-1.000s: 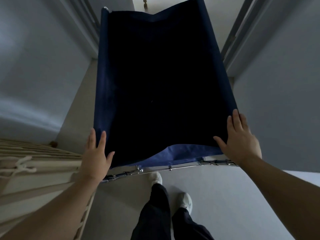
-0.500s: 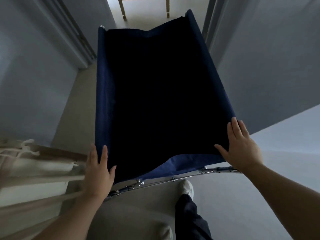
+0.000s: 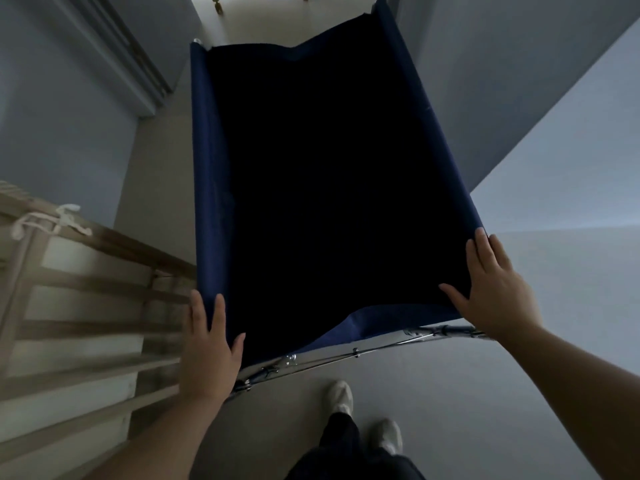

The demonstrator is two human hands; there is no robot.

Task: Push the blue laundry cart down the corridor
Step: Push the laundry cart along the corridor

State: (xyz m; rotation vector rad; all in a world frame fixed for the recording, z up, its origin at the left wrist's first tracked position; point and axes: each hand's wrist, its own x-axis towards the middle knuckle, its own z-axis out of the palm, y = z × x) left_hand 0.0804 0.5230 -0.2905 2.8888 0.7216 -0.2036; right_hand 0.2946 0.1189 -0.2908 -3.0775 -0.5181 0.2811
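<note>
The blue laundry cart (image 3: 207, 202) fills the middle of the head view, a deep navy fabric bin on a chrome frame, its inside dark. My left hand (image 3: 209, 344) grips the near left corner of its rim, thumb inside and fingers over the fabric edge. At the near right corner, my right hand (image 3: 493, 289) lies on the rim, thumb on the near edge and fingers along the right side. The cart's far end points toward a bright doorway ahead. The cart's wheels are hidden.
A wooden slatted frame (image 3: 86, 306) with a white cord tied to it stands close on the left, near the cart's side. Grey walls close in on both sides; a wall corner (image 3: 485, 168) juts in at the right. My feet (image 3: 341, 398) are behind the cart.
The cart and I have moved forward and its far end has swung right. The wooden frame on the left has come closer and larger. Both hands keep their hold on the rim.
</note>
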